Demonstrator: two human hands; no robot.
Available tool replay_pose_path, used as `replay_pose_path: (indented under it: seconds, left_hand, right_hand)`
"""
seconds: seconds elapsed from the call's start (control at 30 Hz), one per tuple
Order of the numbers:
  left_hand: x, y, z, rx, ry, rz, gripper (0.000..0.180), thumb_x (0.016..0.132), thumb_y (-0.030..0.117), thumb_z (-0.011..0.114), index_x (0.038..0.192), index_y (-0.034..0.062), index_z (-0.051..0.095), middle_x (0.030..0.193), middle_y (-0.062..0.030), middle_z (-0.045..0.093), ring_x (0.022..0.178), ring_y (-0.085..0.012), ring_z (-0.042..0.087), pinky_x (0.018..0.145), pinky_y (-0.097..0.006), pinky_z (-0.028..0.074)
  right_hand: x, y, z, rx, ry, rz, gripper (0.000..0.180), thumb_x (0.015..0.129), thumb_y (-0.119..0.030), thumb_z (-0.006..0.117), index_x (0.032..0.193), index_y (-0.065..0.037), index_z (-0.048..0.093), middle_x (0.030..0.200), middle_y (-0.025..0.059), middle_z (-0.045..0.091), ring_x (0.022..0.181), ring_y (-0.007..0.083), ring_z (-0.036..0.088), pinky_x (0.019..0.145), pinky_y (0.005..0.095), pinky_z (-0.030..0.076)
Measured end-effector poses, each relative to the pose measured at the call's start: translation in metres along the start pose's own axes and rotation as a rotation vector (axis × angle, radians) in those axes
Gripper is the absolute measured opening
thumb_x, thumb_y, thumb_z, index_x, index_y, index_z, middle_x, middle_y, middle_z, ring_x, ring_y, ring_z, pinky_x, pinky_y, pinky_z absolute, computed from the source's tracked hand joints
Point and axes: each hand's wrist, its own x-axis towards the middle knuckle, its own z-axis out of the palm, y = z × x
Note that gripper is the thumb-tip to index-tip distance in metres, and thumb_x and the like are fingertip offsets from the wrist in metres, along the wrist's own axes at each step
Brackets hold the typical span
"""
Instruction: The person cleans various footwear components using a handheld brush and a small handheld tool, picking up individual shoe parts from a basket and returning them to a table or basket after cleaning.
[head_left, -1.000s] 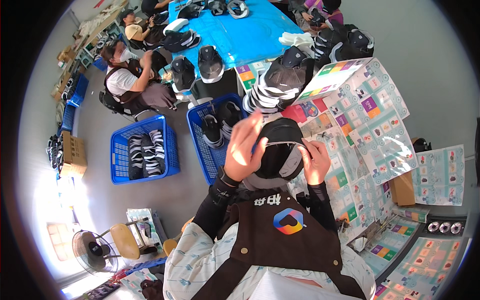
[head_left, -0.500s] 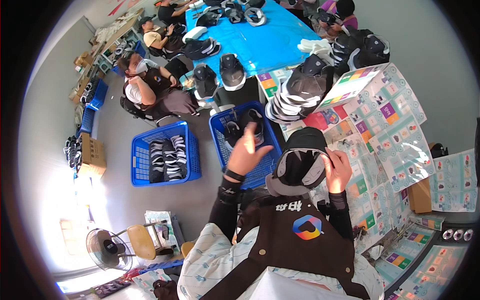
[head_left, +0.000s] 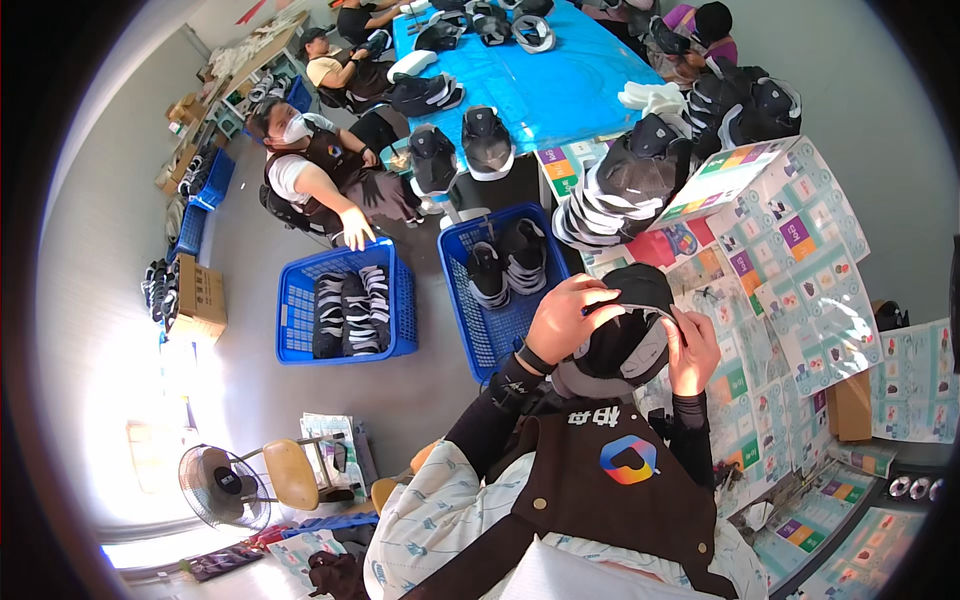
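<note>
A black cap (head_left: 645,288) is held in front of my chest, its hollow inside turned up toward me and its grey brim lowest, near my dark apron. On the cap's left edge, my left hand (head_left: 572,325) grips the rim between thumb and fingers. My right hand (head_left: 693,352) pinches the opposite edge, thumb against the pale inner band. Just beyond, to the right, stands a tall pile of stacked black and white caps (head_left: 630,185).
A blue basket (head_left: 480,340) with two stacks of caps stands beyond my left hand. Farther left is another cap-filled basket (head_left: 405,300); a seated co-worker's hand (head_left: 355,228) is at its rim. Ahead is a blue-covered table (head_left: 570,80). Printed sheets (head_left: 740,370) cover the surface at right.
My left hand has come from open in the air down onto the cap's left edge. My right hand keeps its hold. The co-worker's arm has reached out to the left basket.
</note>
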Motion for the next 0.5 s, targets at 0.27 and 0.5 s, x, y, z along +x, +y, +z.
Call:
replay_pose_path:
  seconds: [0.27,0.5]
  left_hand:
    - [0.003,0.008,-0.001,0.041,-0.05,0.04,0.016,0.086,0.016,0.076,0.096,0.003,0.076,0.099,-0.012,0.071,0.084,-0.0293,0.069,0.074,-0.035,0.055]
    - [0.008,-0.013,0.023,0.016,0.0,0.093,0.022,0.085,0.02,0.077,0.102,0.0056,0.075,0.098,-0.0138,0.071,0.089,-0.0319,0.068,0.077,-0.037,0.054]
  right_hand:
    - [-0.007,0.004,-0.005,0.002,-0.022,0.021,0.026,0.084,-0.013,0.081,0.108,-0.006,0.075,0.089,0.0072,0.062,0.07,0.0215,0.06,0.064,0.0317,0.05]
    - [-0.005,0.021,-0.001,-0.107,0.018,0.049,0.019,0.085,-0.014,0.08,0.103,-0.008,0.076,0.088,0.0078,0.065,0.069,0.0234,0.062,0.061,0.0339,0.049]
